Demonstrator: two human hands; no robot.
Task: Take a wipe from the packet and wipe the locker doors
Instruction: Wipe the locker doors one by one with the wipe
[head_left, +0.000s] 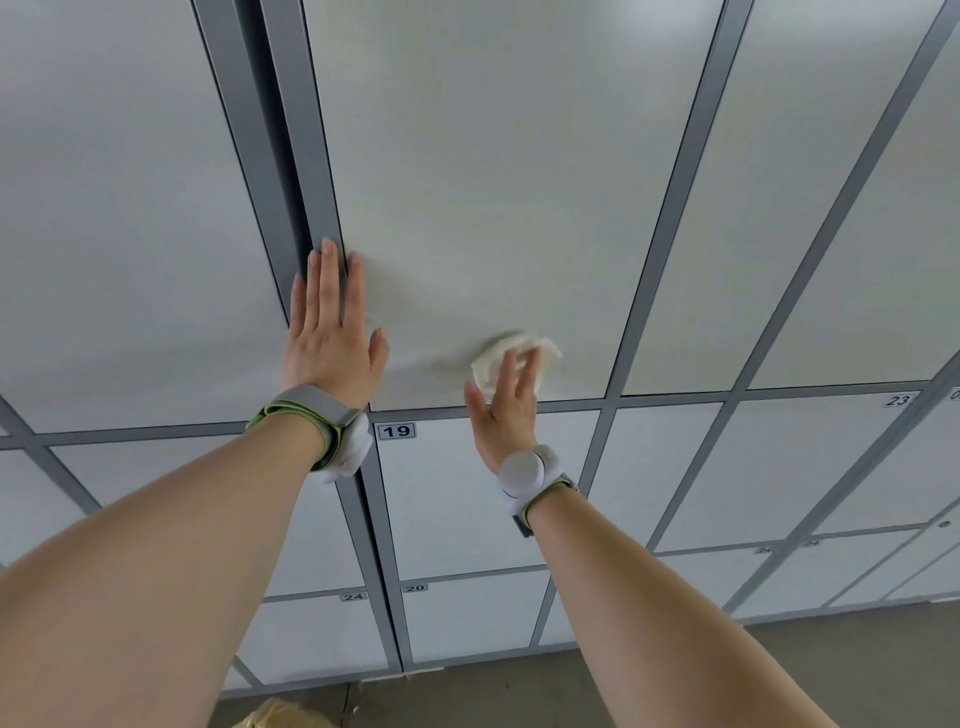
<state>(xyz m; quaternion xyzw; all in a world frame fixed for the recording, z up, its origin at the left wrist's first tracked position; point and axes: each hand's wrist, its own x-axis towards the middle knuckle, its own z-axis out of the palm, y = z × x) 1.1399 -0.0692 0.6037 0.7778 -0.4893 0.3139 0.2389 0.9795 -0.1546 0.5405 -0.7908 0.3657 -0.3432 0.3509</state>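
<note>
Wipe, white and crumpled into a small wad, lies pressed against a tall pale locker door just right of the frame's centre, near the door's bottom edge. The wad is wider than it is tall; its long axis runs roughly sideways and rises a little towards the right. Its edges are blurred.

Over it lies the right hand, seen from the back, fingers pointing up the frame. Its grip is wide: the fingers are straight and slightly spread, pushing the wipe flat to the door rather than curling round it, with the thumb out to the left, off the wipe.

To the left, at about the same height, the left hand rests flat on the same door's left edge, its fingers straight and close together, pointing up and overlapping the grey frame strip. Its grip is also wide and holds nothing.

Both wrists wear grey and green wristbands with white round units, and both bare forearms reach in from the lower corners.

Below the tall door sits a smaller door with a label reading 19; further labels read 20, 24 and 23. More pale doors in grey frames fill the picture, and a brown floor shows at the lower right.
</note>
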